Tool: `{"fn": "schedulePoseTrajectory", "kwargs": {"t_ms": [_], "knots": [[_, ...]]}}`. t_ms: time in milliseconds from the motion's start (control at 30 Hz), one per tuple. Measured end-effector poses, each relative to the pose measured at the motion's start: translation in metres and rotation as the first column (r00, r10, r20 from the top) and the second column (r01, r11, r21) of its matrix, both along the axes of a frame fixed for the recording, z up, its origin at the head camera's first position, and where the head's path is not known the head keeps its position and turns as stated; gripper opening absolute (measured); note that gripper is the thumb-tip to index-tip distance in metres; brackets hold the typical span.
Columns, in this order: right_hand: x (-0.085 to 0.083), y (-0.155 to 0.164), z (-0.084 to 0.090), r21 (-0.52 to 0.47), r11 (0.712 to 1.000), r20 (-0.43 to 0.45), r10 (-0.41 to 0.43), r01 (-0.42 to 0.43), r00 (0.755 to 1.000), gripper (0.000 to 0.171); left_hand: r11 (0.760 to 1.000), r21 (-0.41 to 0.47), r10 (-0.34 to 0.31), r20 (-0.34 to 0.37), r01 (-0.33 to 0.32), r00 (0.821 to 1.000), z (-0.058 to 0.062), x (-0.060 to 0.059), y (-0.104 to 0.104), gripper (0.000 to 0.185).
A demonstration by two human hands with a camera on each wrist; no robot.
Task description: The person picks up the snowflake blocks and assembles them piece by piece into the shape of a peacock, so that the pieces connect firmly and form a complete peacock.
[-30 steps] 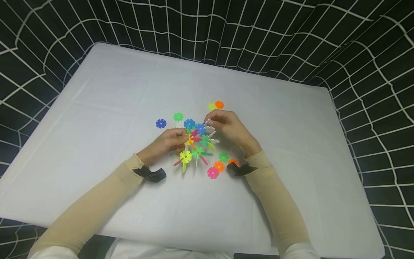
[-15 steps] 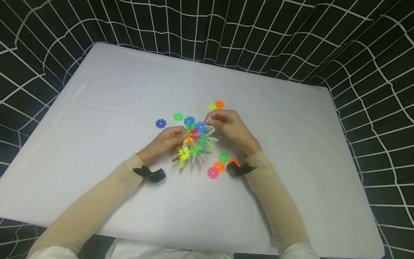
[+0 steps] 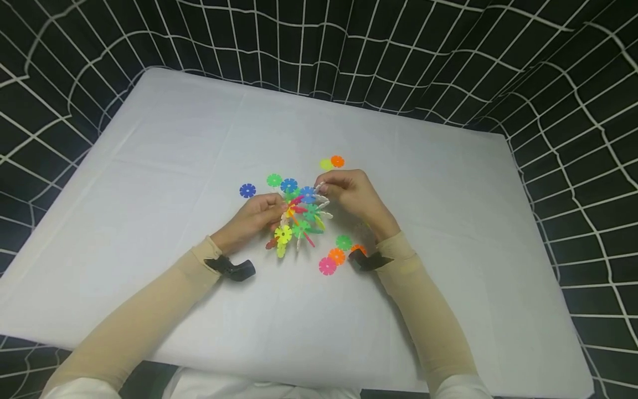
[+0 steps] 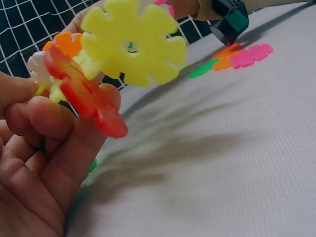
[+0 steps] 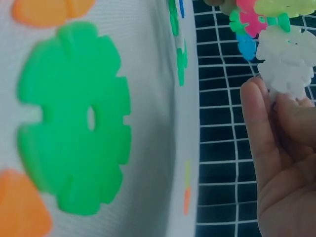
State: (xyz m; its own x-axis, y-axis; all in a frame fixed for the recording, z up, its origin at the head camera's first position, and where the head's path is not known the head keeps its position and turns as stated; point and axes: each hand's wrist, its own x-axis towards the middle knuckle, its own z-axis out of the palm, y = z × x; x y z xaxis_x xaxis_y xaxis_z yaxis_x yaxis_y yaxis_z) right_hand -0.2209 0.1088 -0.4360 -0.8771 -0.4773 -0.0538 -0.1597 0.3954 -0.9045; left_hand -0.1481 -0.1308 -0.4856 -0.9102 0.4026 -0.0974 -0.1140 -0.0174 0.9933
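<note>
the snowflake-disc cluster (image 3: 301,219) sits at the middle of the white table (image 3: 149,166), lifted just off the cloth and held between both hands so its slotted discs stay locked while it is worked on.

nearest the person, at 6 o'clock from the cluster, a pink disc (image 3: 327,266), an orange disc (image 3: 337,256) and a green disc (image 3: 343,242) lie flat just beside the right wrist, loose pieces within easy reach. the right wrist view shows that green disc (image 5: 74,126) flat on the cloth, close under the camera.

at 9 o'clock of the cluster, the left hand (image 3: 254,219) has its fingers curled round the near side; the left wrist view shows them pinching a red disc (image 4: 86,96) with a yellow disc (image 4: 133,42) slotted above it, a steadying grip, i judge. at 3 o'clock, the right hand (image 3: 354,197) pinches a white disc (image 5: 286,61) at the cluster's far edge between fingertips, seemingly to press or seat it in a slot.

beyond, at 10 to 11 o'clock, a blue disc (image 3: 247,190) and another green disc (image 3: 274,180) lie apart on the cloth; at 1 o'clock a yellow and orange pair (image 3: 332,162) touch each other. the black netting (image 3: 319,44) hangs behind the table.
</note>
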Motion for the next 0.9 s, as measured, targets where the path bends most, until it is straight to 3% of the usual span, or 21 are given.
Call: {"fn": "schedulePoseTrajectory", "kwargs": {"t_ms": [200,567,900], "knots": [[0.0008,-0.0018,-0.0014,-0.002,1.0,-0.004,-0.014,0.014,1.0,0.013,1.0,-0.002,0.013,0.013,-0.013,1.0,0.0009,0.0002,-0.0009,0.019],[0.0032,-0.0068,-0.0064,0.04,0.997,-0.123,-0.057,0.063,0.991,0.012,1.0,0.009,0.024,0.019,-0.025,1.0,-0.0006,0.0003,-0.0008,0.019],[-0.0004,-0.0007,-0.0072,-0.008,1.0,-0.048,-0.024,0.024,0.999,0.013,0.999,0.021,0.033,0.016,-0.033,0.999,-0.0009,-0.0007,-0.002,0.021]]}}
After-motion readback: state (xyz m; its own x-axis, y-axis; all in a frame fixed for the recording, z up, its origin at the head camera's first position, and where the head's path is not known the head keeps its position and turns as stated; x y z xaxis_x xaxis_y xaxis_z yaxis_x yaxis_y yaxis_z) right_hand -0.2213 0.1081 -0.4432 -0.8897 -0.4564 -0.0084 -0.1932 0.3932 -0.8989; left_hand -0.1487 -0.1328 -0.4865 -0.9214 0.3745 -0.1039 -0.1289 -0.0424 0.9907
